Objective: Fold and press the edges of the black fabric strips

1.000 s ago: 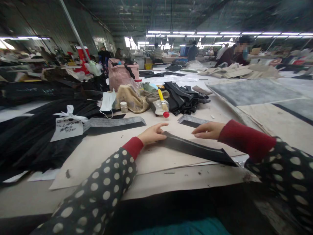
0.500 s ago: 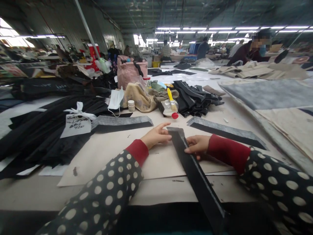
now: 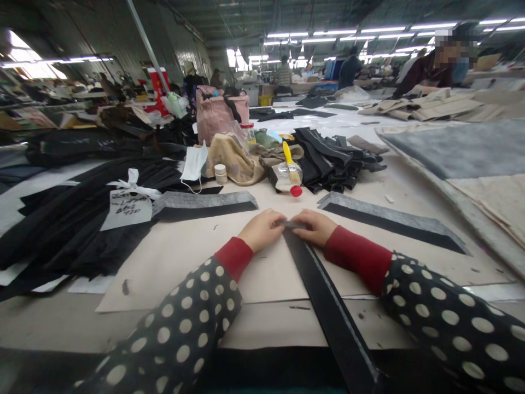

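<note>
A long black fabric strip with a grey edge lies on the brown paper sheet, running from my hands toward me. My left hand and my right hand sit side by side at its far end, fingers curled and pinching that end between them. Both arms wear dark polka-dot sleeves with red cuffs.
Two more grey-and-black strips lie flat, one at the left and one at the right. Behind are a glue bottle with a yellow brush, a pile of black pieces, a pink bag, a face mask, and black fabric with a tag. A person works far right.
The strip swung from lying across the paper to pointing toward me. My right hand slid up to its far end, and both hands closed on that end together.
</note>
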